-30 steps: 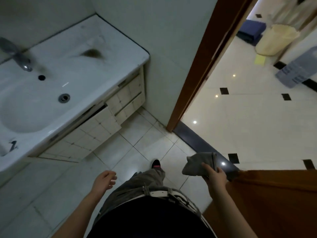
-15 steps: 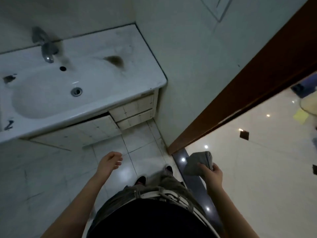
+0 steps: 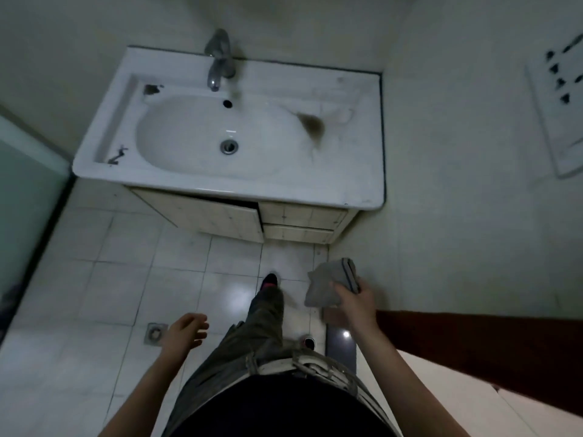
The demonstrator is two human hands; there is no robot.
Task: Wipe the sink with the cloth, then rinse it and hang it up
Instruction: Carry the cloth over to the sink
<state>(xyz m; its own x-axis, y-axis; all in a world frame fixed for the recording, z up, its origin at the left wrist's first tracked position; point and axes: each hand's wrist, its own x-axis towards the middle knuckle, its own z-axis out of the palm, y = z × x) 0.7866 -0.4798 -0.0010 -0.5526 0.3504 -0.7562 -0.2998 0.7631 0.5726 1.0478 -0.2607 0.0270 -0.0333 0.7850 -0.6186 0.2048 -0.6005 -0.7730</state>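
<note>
A white sink (image 3: 347, 184) with an oval basin, a drain (image 3: 229, 146) and a metal tap (image 3: 218, 63) stands ahead of me against the wall. A dark brown smear (image 3: 312, 124) marks the basin's right side, and small dark marks sit at its left corners. My right hand (image 3: 355, 302) holds a folded grey cloth (image 3: 328, 283) at waist height, well short of the sink and to its lower right. My left hand (image 3: 184, 334) hangs open and empty over the floor.
Under the sink is a pale cabinet (image 3: 220, 216) with its door ajar. A floor drain (image 3: 154, 333) sits in the white tiles on the left. A glass partition (image 3: 22, 216) is at far left, a brown door frame (image 3: 473, 342) at right, and a white wall rack (image 3: 558, 105) at upper right.
My view has turned from the doorway to face the sink squarely, and I have stepped into the bathroom. The cloth stays in my right hand; my left hand stays open.
</note>
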